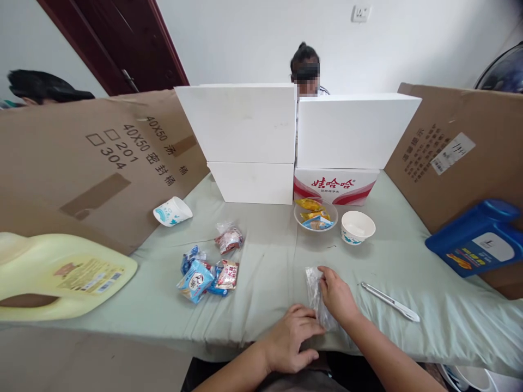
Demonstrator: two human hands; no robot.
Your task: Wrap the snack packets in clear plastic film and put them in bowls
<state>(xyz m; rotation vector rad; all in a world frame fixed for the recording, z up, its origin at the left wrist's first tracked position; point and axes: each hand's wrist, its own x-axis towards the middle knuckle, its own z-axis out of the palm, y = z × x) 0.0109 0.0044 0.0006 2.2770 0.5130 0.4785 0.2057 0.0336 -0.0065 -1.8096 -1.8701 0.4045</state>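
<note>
My right hand [337, 294] lies on a clear plastic bag [314, 291] near the table's front edge, its fingers pressed on the bag's top end. My left hand [290, 337] rests at the front edge with fingers curled, touching the bag's lower end. The bag lies flat on the pale green cloth [265, 261]. A white utility knife [390, 301] lies just right of my right hand.
Several snack packets [208, 272] lie left of centre, one more packet [229, 238] behind them. A glass bowl of snacks [315, 214], an empty paper bowl [357, 226] and a tipped paper cup [172, 211] stand further back. Yellow jug [57, 275] left, blue jug [478, 237] right. Cardboard and white boxes [294, 136] wall the table; people sit behind.
</note>
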